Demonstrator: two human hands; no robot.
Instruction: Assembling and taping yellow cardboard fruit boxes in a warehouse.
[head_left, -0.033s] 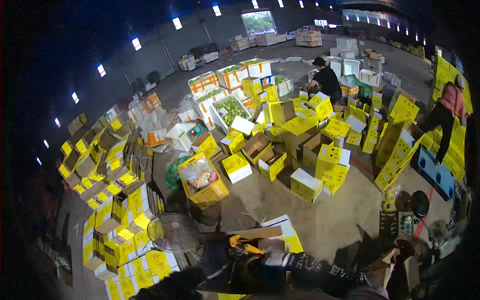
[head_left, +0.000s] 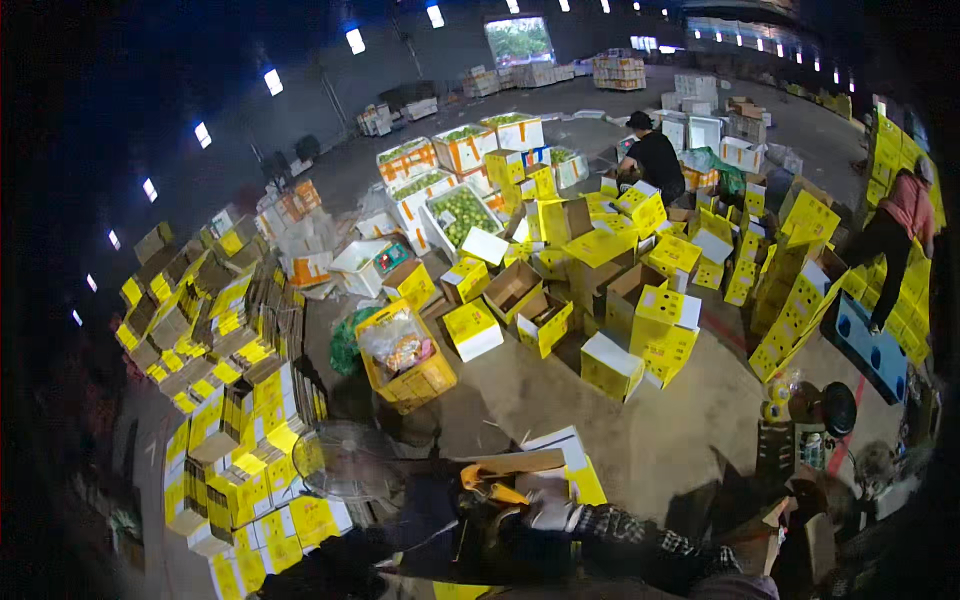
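At the bottom middle stands an opened yellow and white carton (head_left: 575, 462), partly hidden by my arms. My right hand (head_left: 550, 514), in a black-and-white checked sleeve, is over its near side. It is smeared by motion but appears closed on a yellow-orange hand tool (head_left: 492, 487), which looks like a tape dispenser. My left arm (head_left: 350, 565) is a dark shape entering from the lower left. In the shadow beside the carton, the fingers of my left hand cannot be made out.
A round wire-guarded fan (head_left: 345, 460) stands left of the carton, beside stacked flattened yellow cartons (head_left: 250, 470). Ahead are a yellow crate (head_left: 415, 385) with plastic bags, several yellow cartons (head_left: 610, 365) and foam boxes of green fruit (head_left: 460, 218). One person (head_left: 655, 160) crouches; another (head_left: 905, 210) bends at right.
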